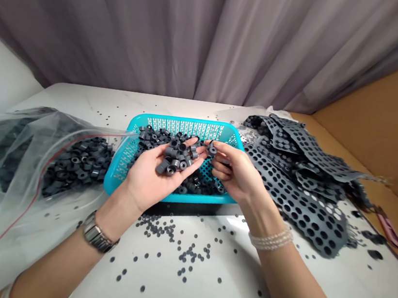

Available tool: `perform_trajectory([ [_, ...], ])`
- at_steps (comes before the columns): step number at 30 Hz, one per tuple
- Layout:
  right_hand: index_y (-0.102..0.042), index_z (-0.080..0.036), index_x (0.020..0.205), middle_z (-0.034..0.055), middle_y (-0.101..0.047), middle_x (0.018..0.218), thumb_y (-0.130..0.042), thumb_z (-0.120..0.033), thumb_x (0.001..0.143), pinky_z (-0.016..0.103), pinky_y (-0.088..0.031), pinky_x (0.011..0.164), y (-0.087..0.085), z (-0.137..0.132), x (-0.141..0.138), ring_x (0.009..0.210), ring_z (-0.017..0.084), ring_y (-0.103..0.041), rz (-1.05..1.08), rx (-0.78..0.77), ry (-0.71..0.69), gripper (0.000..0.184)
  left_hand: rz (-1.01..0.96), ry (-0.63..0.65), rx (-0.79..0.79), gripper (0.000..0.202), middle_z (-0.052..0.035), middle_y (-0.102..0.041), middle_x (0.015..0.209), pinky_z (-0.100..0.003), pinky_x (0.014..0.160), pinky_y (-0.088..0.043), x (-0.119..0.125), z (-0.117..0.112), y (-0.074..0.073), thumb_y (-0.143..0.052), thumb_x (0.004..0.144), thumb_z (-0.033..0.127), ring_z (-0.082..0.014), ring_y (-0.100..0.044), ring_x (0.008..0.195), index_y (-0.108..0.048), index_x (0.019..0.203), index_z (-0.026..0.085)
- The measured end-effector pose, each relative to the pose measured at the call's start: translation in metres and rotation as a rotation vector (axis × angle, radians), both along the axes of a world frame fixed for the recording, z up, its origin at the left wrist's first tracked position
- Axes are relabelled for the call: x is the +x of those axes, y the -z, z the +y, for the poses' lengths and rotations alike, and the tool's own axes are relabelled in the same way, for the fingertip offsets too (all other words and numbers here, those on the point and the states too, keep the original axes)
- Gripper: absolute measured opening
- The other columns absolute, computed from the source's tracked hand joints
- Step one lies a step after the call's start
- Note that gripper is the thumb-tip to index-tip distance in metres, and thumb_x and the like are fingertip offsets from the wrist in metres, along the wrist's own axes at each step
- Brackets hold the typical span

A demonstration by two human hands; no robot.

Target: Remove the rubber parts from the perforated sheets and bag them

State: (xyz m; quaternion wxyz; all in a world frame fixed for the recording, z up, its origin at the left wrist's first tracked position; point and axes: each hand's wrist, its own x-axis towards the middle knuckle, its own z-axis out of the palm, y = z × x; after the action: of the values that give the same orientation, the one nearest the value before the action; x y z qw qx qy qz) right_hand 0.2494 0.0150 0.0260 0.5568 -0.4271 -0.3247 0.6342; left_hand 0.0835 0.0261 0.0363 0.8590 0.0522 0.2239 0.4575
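Observation:
My left hand (155, 175), palm up and loosely cupped, carries a heap of small dark grey rubber caps (177, 158). Close by its fingertips, my right hand (235, 168) pinches one dark grey rubber cap (212, 151) between thumb and index finger, its round holed end facing me. Both hands are above a turquoise plastic basket (174, 196), whose inside holds many more such caps (154, 136). The forearms and hands hide part of the basket's near and right sides.
On the left lies a clear zip bag (29, 185) full of caps. Perforated dark rubber sheets (289, 190) are piled at right, near a pink-handled tool (389, 230). Small dark discs (190, 255) litter the white table (86, 281). A grey curtain (184, 34) hangs behind.

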Motion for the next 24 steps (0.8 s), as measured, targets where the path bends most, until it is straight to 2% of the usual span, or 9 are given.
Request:
perform_trajectory([
  [4,-0.06,-0.012,0.078,-0.0112,-0.021,0.051,-0.064,-0.017,0.078,0.016,-0.01,0.035,-0.0029,0.0019,0.0014,0.044,0.004,-0.009,0.221,-0.091,-0.066,0.007,-0.026,0.012,0.005,0.05,-0.0264,-0.053,0.133,-0.045,0.096,-0.051,-0.0005,0.0,0.0,-0.027,0.094,0.019,-0.0346,-0.052,0.123,-0.039,0.138,0.0],
  [9,-0.057,-0.012,0.077,-0.0099,-0.024,0.051,-0.055,-0.014,0.084,0.014,-0.012,0.034,-0.0045,0.0014,-0.0045,0.042,0.003,-0.011,0.318,-0.151,-0.084,0.007,0.007,0.024,-0.009,0.048,-0.0216,-0.062,0.124,-0.044,0.094,-0.052,0.0005,-0.0012,0.001,-0.031,0.092,0.018,-0.0299,-0.057,0.119,-0.043,0.136,0.003],
  [14,-0.056,-0.013,0.074,-0.0075,-0.026,0.051,-0.047,-0.016,0.083,0.015,-0.015,0.033,-0.0044,0.0011,-0.0022,0.041,0.005,-0.015,0.409,-0.155,-0.115,0.013,0.021,0.036,-0.011,0.047,-0.0249,-0.058,0.129,-0.043,0.095,-0.052,0.0013,-0.0017,0.0012,-0.031,0.092,0.017,-0.0306,-0.055,0.121,-0.044,0.135,0.002],
  [19,-0.053,-0.016,0.067,-0.0038,-0.032,0.052,-0.043,-0.024,0.08,0.017,-0.016,0.034,-0.0021,-0.0002,-0.0017,0.042,0.007,-0.021,0.415,-0.136,-0.131,0.019,0.012,0.022,-0.04,0.047,-0.0256,-0.058,0.128,-0.043,0.091,-0.055,0.0011,-0.0011,0.0015,-0.03,0.092,0.017,-0.0308,-0.057,0.119,-0.044,0.135,0.004],
  [24,-0.049,-0.017,0.065,-0.0028,-0.042,0.056,-0.055,-0.03,0.08,0.017,-0.016,0.036,-0.0013,-0.0013,-0.0078,0.043,0.006,-0.027,0.305,-0.191,-0.046,0.021,0.038,0.006,-0.052,0.047,-0.0238,-0.061,0.124,-0.041,0.088,-0.056,0.001,-0.0008,0.0008,-0.03,0.092,0.017,-0.0283,-0.06,0.115,-0.046,0.134,0.005],
])
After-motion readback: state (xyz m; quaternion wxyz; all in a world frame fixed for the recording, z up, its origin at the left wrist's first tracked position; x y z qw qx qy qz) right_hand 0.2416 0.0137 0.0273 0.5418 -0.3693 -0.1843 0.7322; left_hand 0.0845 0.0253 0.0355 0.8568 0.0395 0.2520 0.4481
